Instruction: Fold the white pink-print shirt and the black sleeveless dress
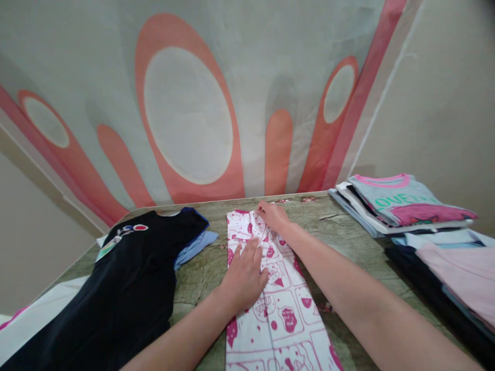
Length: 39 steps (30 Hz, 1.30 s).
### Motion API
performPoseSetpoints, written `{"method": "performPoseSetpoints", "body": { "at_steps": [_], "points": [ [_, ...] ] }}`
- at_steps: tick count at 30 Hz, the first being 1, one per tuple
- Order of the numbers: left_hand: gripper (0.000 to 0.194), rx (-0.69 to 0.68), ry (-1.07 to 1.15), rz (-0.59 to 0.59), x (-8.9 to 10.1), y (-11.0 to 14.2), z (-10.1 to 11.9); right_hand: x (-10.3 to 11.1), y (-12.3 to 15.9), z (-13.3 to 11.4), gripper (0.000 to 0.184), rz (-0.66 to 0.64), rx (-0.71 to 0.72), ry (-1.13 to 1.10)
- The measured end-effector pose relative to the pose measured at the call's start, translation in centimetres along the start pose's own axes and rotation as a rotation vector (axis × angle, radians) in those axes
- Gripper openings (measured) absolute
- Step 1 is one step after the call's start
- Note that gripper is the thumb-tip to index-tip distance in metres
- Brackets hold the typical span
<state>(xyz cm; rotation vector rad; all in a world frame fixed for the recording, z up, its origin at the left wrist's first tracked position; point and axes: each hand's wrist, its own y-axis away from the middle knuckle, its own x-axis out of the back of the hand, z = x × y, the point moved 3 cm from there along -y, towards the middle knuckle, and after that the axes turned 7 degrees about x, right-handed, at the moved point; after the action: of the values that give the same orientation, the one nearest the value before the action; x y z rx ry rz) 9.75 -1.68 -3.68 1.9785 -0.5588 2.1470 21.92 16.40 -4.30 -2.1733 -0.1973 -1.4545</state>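
A white garment with pink cartoon prints (pixel 279 319) lies folded in a long strip down the middle of the wood-patterned table (pixel 340 232). My left hand (pixel 245 273) rests flat on its left half, fingers stretched out. My right hand (pixel 273 215) reaches to the strip's far end near the table's back edge, with its fingers curled on the cloth there.
A black garment (pixel 124 288) lies over light blue and white clothes at the left. A stack of folded shirts (pixel 394 206) sits at the back right, with pink and dark folded clothes (pixel 460 278) nearer on the right. A wall hanging with orange shapes (pixel 193 113) stands behind the table.
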Motion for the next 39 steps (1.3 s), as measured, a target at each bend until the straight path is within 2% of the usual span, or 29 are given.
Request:
{"method": "performPoseSetpoints", "body": {
  "at_steps": [9,12,17,20,23,30,32,34,36,39],
  "points": [
    [0.058,0.011,-0.022,0.004,-0.1,0.0,0.0,0.1,0.3,-0.1,0.045,-0.058,-0.038,0.073],
    [0.055,-0.002,-0.011,-0.003,0.0,-0.1,0.1,0.3,0.3,-0.6,0.040,-0.035,0.028,0.083],
    [0.053,-0.007,0.005,-0.008,0.0,-0.1,0.1,1.0,0.2,-1.2,0.019,0.126,0.115,0.103],
    [0.052,0.007,0.017,0.011,-0.1,-0.1,0.0,0.6,0.2,-1.5,0.011,0.090,0.249,-0.002],
    [0.052,0.010,0.030,0.012,-0.2,-0.1,-0.1,-0.2,0.2,-1.7,0.011,0.023,0.326,-0.061],
    [0.057,0.026,0.036,0.002,0.1,-0.2,0.0,-0.3,0.3,-2.4,0.018,0.096,0.300,-0.038],
    [0.058,0.024,0.022,-0.008,0.0,-0.2,0.1,-0.4,0.4,-2.7,0.024,0.081,0.304,-0.039],
    [0.058,0.013,-0.004,-0.022,-0.1,-0.2,0.1,-0.9,0.6,-2.8,0.039,0.039,0.292,-0.022],
    [0.058,0.002,-0.038,-0.030,-0.2,0.0,0.2,-1.7,0.7,-2.8,0.054,-0.032,0.260,0.000],
    [0.057,0.001,-0.086,-0.041,-0.3,0.4,0.4,-2.7,0.7,-2.5,0.064,-0.161,0.205,0.003]
  ]
}}
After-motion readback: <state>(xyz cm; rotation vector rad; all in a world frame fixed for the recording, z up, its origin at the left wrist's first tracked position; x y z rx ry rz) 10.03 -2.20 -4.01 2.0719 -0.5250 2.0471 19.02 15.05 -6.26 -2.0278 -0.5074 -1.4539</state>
